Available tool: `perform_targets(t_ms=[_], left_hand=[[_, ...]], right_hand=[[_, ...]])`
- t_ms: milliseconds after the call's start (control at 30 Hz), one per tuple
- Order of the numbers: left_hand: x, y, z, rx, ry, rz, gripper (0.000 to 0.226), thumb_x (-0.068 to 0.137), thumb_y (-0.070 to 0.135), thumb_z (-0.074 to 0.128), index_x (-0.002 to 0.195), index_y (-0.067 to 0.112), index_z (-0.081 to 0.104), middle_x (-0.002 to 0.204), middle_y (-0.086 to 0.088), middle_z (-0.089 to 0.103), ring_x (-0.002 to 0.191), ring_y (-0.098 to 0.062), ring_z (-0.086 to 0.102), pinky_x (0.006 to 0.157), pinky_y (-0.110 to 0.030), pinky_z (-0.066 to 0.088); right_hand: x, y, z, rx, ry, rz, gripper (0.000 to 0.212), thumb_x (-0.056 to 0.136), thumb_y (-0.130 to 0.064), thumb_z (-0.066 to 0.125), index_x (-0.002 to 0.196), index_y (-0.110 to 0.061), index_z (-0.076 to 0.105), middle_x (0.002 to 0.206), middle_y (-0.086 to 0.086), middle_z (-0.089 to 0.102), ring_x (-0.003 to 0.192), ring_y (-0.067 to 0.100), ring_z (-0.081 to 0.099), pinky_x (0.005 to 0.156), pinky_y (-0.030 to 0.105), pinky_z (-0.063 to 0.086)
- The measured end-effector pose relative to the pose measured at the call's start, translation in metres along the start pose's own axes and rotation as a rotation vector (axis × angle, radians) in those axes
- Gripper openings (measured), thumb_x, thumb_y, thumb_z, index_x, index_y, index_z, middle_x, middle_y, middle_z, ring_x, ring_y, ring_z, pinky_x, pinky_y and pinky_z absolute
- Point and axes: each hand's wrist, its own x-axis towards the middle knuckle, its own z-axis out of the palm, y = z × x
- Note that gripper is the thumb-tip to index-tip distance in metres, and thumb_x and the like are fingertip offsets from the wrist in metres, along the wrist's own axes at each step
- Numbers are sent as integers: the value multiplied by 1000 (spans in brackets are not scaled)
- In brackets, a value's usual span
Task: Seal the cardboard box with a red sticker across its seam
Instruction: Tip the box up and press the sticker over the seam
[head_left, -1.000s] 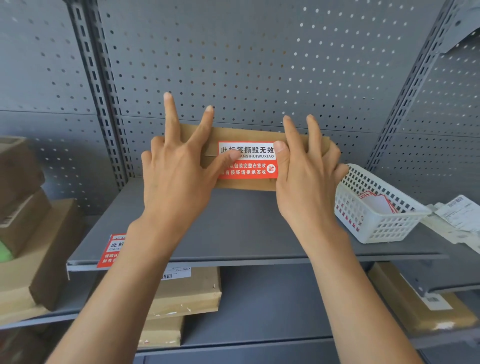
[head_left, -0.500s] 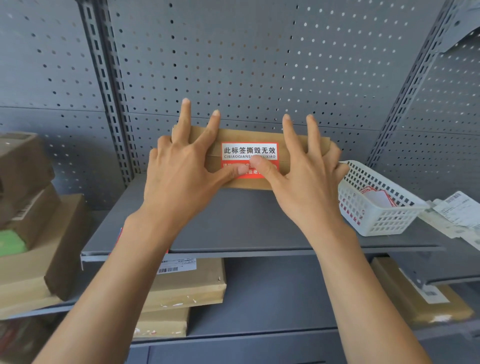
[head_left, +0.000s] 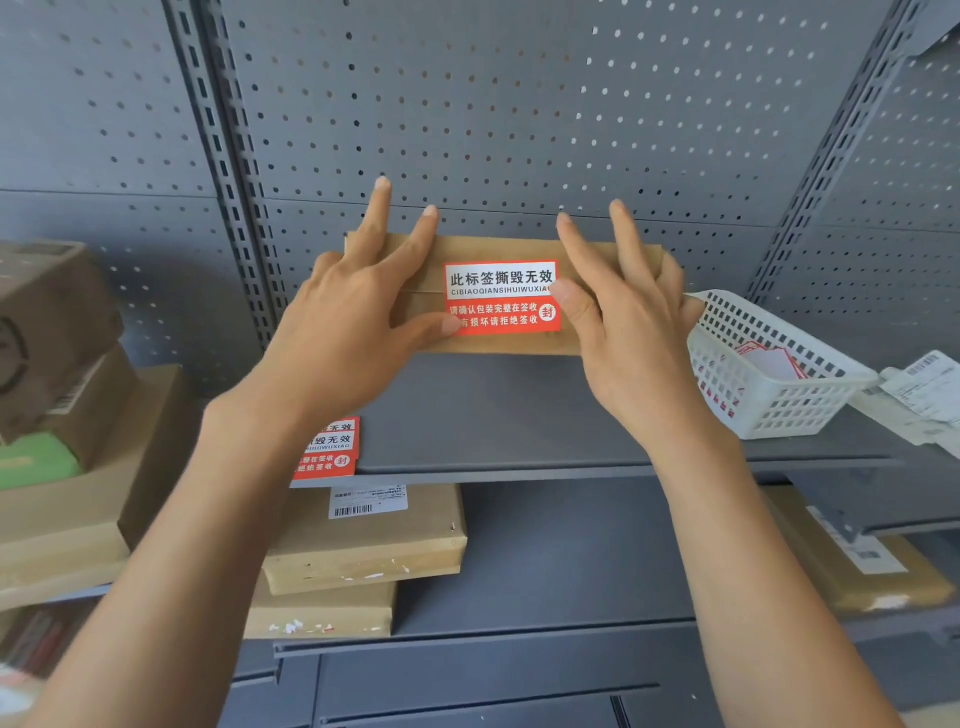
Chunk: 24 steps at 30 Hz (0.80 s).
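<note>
A flat brown cardboard box (head_left: 493, 249) lies on the grey shelf (head_left: 519, 421) against the pegboard. A red and white sticker (head_left: 501, 299) lies across its horizontal seam, near the middle. My left hand (head_left: 358, 322) rests on the box's left part, fingers spread, thumb tip touching the sticker's left edge. My right hand (head_left: 623, 317) covers the box's right part, fingers spread, thumb touching the sticker's right edge. Neither hand grips anything.
A white plastic basket (head_left: 769, 384) with more stickers stands at the right on the shelf. Another red sticker (head_left: 327, 449) lies at the shelf's front left edge. Wrapped brown parcels (head_left: 363, 540) are stacked on the lower shelf and at the left. Paper labels (head_left: 924, 384) lie far right.
Both thumbs met at the sticker's middle half a second ago and have now slid apart to its left and right edges. The view has shifted slightly.
</note>
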Motion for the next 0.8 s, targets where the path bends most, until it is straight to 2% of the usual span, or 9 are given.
perform_targets(t_ms=[67,167,267,367,533,667,800], left_hand=[[-1,5,0,7,12,-43,93,83,74,52,162,40,14,173,9,-10,146,-38,37,112,-55,36],[-3,18,3,64,75,-125,116,67,93,43,162,33,18,174,5,-4,144,-38,39,109,-57,39],[-4,22,6,104,126,-144,125,59,97,42,162,29,21,174,1,1,140,-41,43,104,-58,43],[-5,21,7,130,131,-130,124,60,94,43,162,27,21,174,0,2,138,-42,44,102,-58,44],[-6,18,7,97,120,-129,112,73,79,63,163,28,20,174,4,0,142,-42,39,105,-58,41],[-8,15,6,65,110,-130,104,79,70,68,162,30,21,174,4,-1,142,-41,39,106,-56,39],[-10,11,6,24,120,-116,91,87,59,69,161,33,24,174,6,0,139,-39,41,105,-54,40]], right_hand=[[0,-4,0,28,-9,17,61,98,-66,36,155,-47,28,172,-2,6,147,40,19,111,58,19],[-1,-12,1,15,-18,60,86,80,-83,45,156,-48,24,172,-3,1,149,41,15,113,58,19],[-2,-14,4,16,-9,48,94,75,-82,55,156,-46,24,172,-1,1,146,44,18,112,58,24],[-1,-11,5,83,-10,47,97,71,-82,59,155,-46,27,172,0,1,145,44,20,113,58,30],[-1,-5,6,183,-51,16,87,78,-69,68,154,-46,31,172,-1,2,149,42,13,118,59,23],[-2,-2,4,285,-81,25,80,82,-54,73,152,-48,35,172,-4,2,153,36,6,121,57,16],[-2,3,1,328,-97,26,75,86,-43,75,150,-49,37,172,-6,2,152,30,6,121,49,12]])
